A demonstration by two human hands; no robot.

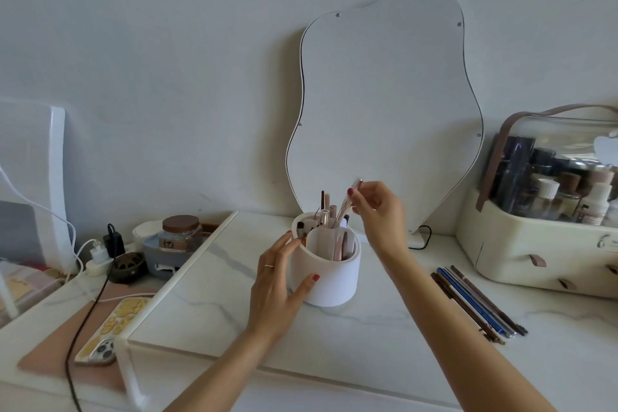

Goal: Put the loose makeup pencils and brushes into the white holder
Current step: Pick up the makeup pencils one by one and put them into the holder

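While the white holder (326, 273) is standing near the middle of the marble bench (207, 298), the left hand (279, 291) is lying open against its 9 o'clock side, fingers spread, thumb pressing the front wall and fingertips touching the rim. The right hand (376, 207) is hovering above the holder's 1 o'clock edge, its thumb and forefinger pinching the upper end of a thin pale brush (347, 202), which is leaning with its lower end inside the holder's back compartment. Other pencils and brushes are already poking up from that compartment, though their tips are too small to tell apart. A bundle of loose pencils (478, 304) is lying on the bench at 3 o'clock from the holder, well apart from it, just beside a cream cosmetics case (535, 251) that the frame's right edge is cutting off. A wavy mirror (384, 104) is leaning on the wall at 12 o'clock behind the holder.
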